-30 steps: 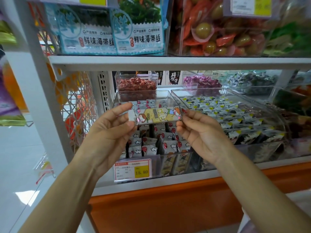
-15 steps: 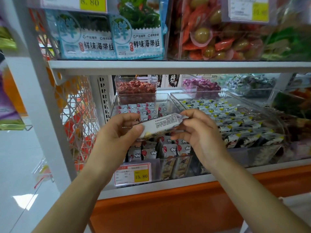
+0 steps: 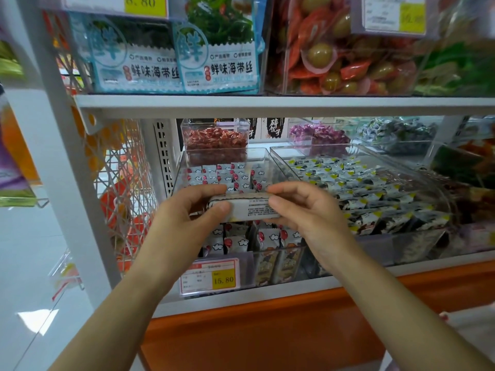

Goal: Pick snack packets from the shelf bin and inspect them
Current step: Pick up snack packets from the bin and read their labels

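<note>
A small oblong snack packet (image 3: 247, 207) is held level between both hands, its white back with fine print turned toward me. My left hand (image 3: 187, 212) pinches its left end with thumb in front and fingers behind. My right hand (image 3: 302, 210) pinches the right end the same way. Directly behind and below stands the clear shelf bin (image 3: 265, 159), filled with several small white packets showing red dots and clouds. A yellow and white price tag (image 3: 210, 277) reading 15.80 hangs on the bin's front.
A second clear bin (image 3: 417, 247) of black-and-white packets with yellow corners sits to the right. A white shelf board (image 3: 267, 104) above carries seaweed bags and red-green snacks. A white upright (image 3: 67, 170) and wire rack (image 3: 123, 188) stand left; an orange base panel (image 3: 267, 330) runs below.
The packet has been turned over, from its yellow printed front to its white back, and lowered slightly. Both hands kept hold of its ends.
</note>
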